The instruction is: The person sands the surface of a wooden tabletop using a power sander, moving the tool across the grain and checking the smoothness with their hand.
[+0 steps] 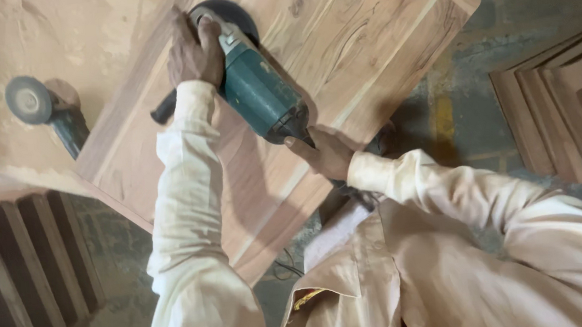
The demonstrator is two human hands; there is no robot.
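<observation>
A teal angle grinder [255,89] rests with its dark disc guard [230,9] on a large wooden panel [356,29]. My left hand [193,52] presses down on the grinder's head, next to its black side handle [163,110]. My right hand [326,154] grips the rear end of the grinder's body. Both arms wear cream sleeves. The disc itself is hidden under the guard and my left hand.
A second grinder [40,109] with a grey disc lies on the dusty surface to the left. Slatted wooden pieces [23,260] stand at the lower left. Stacked wooden frames [570,108] sit at the right on a concrete floor [470,103]. A dark cable [285,267] runs below the panel.
</observation>
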